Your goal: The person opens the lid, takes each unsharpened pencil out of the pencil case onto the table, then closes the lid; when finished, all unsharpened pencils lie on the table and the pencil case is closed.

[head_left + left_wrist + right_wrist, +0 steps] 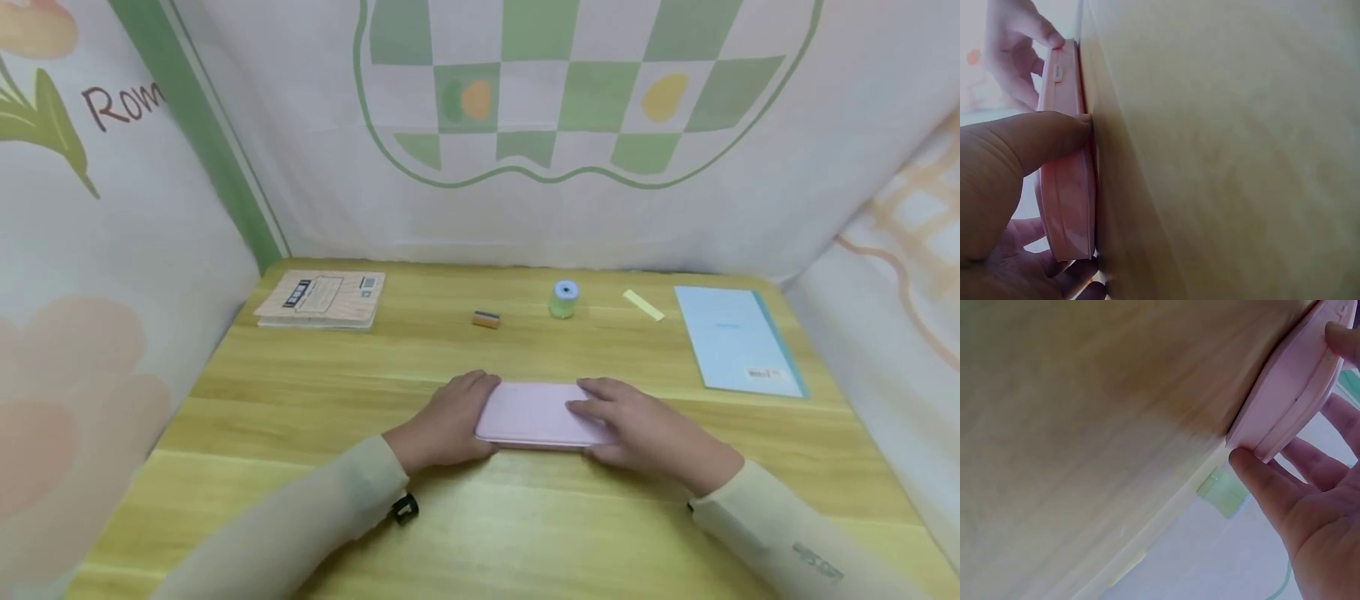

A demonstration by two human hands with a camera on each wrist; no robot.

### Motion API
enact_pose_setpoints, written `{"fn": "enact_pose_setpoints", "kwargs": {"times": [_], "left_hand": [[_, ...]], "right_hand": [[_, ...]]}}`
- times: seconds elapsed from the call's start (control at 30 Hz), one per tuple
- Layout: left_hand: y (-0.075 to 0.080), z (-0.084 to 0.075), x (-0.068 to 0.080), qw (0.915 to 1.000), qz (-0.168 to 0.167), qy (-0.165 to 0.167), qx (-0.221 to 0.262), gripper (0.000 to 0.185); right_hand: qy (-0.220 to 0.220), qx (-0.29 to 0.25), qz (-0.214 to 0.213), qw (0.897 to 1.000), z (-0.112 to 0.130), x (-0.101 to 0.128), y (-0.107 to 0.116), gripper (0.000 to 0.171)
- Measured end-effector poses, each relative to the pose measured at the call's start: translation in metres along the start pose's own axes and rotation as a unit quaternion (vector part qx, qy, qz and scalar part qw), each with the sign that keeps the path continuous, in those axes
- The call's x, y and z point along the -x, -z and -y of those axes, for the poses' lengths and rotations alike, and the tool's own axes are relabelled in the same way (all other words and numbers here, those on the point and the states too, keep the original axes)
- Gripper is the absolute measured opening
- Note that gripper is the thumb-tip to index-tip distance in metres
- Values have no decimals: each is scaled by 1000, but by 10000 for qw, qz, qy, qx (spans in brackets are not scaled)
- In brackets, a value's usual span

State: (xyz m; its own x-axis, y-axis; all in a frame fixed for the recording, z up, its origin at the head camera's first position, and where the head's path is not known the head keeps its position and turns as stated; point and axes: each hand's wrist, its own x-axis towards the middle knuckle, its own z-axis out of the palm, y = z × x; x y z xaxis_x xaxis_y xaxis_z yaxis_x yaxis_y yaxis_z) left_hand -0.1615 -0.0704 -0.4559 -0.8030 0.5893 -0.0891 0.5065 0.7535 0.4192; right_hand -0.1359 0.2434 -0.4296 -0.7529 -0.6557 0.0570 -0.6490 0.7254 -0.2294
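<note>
Pink case (534,414) flat on table (300,400), long axis L–R. L hand (450,421) grips left end, R hand (645,433) grips right end; both equally near.

Bright, even, soft-shadowed light — wrist views blurred, washed-out; head view bows at edges.
</note>
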Motion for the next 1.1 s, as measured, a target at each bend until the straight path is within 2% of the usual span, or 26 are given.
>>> {"fn": "enact_pose_setpoints", "kwargs": {"times": [0.27, 0.53, 0.67, 0.8, 0.97, 1.1], "left_hand": [[4, -1, -3, 10000, 31, 25, 43, 97], [-7, 5, 3, 9995, 51, 136, 291, 100], [-11, 8, 9, 9981, 149, 221, 555, 109], [-11, 11, 13, 9943, 183, 386, 973, 127], [-10, 13, 11, 9894, -190, 641, 1287, 147], [-7, 7, 3, 9899, -460, 839, 1044, 156]], "right_hand": [[-11, 51, 68, 10000, -3, -5, 5, 59], [123, -168, -14, 9998, -4, -5, 0, 57], [4, -581, 64, 9983, -8, -1, -4, 55], [-136, -1006, 202, 9946, -17, 1, -6, 51], [-310, -1684, -9, 9852, -35, -8, 0, 41], [-742, -2228, -25, 9720, -49, -20, 16, 30]]}}
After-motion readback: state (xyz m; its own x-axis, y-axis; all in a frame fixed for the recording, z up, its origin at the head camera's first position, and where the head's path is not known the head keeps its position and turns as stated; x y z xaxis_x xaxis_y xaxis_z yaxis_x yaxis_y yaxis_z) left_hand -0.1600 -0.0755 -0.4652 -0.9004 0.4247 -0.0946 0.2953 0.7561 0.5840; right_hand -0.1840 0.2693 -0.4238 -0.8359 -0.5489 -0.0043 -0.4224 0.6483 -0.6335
